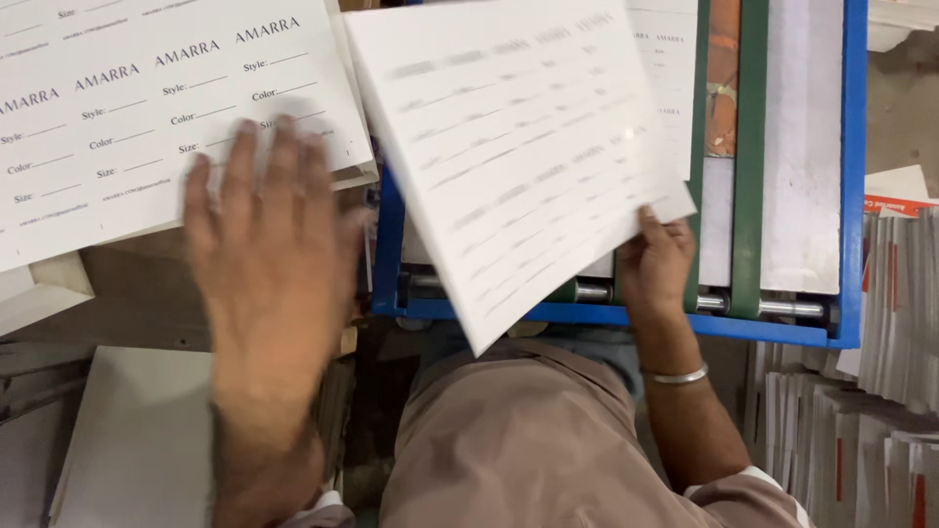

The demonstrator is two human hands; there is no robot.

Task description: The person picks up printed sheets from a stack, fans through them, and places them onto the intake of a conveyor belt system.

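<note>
The right hand [657, 262] pinches the near right corner of a large white printed card sheet [518, 147], thumb on top and fingers underneath, so its grip is pressed together on that edge; the sheet hangs tilted in the air above the blue-framed machine bed [851, 176], its lines of print blurred. The left hand [264, 244] is spread wide, palm down and fingers apart, over the near edge of a stack of white label sheets [147, 108] lying to the left; it is smeared by blur, and whether it actually touches the stack or hovers just above it cannot be told. The held sheet looks light but fairly stiff: it keeps its flat plane with only one corner supported, so it is likely thin card rather than plain paper. Its surface seems smooth, so a one-corner pinch could let it swing or slip; holding along an edge, or supporting a second corner, would keep it steadier and avoid creasing. On the bed, green belts [751, 147] run from far to near over metal rollers [794, 309]. At the far right stand bundles of white and red printed sheets [880, 332]. A thin metal bangle [675, 375] circles the right wrist.
</note>
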